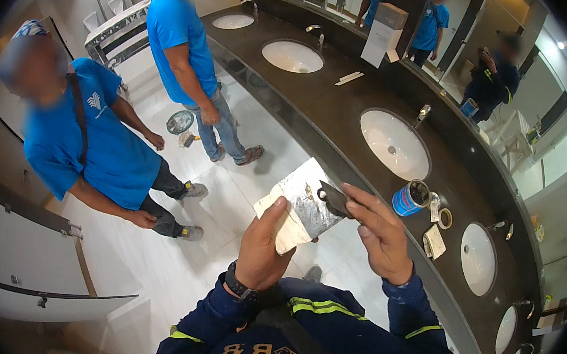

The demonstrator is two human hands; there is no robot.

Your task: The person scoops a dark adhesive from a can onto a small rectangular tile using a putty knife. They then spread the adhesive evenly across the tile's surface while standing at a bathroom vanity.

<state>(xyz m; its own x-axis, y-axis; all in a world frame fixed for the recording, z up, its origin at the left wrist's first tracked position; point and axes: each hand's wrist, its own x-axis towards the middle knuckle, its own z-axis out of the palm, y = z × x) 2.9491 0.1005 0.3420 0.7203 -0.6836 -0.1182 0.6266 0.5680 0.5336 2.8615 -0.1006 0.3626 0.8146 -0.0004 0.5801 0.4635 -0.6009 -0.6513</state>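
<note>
Gripping a pale square tile piece point(303, 206) from below, the left hand point(260, 251) has its thumb over the near edge and its fingers clamped behind it. Right hand point(381, 232) sits just right of the tile piece, fingers pinched shut on a small dark scraper point(333, 199) whose tip rests on the tile's grey, smeared face. Both forearms wear dark blue sleeves with yellow-green stripes; a dark watch point(238, 285) is on the left wrist.

Right of the tile piece, on the dark bench point(339, 113), stands an open blue-and-white can point(410, 198), a roll of tape point(444, 218) just beyond it, a small pale pad point(434, 241) close by. White oval sinks point(394, 144) run along the bench, above and below the can.

Left of the tile piece, on the white floor point(168, 256), stand two people in blue shirts point(99, 137). Farther up the bench from the tile piece, a white box point(384, 34) leans at the mirror.
</note>
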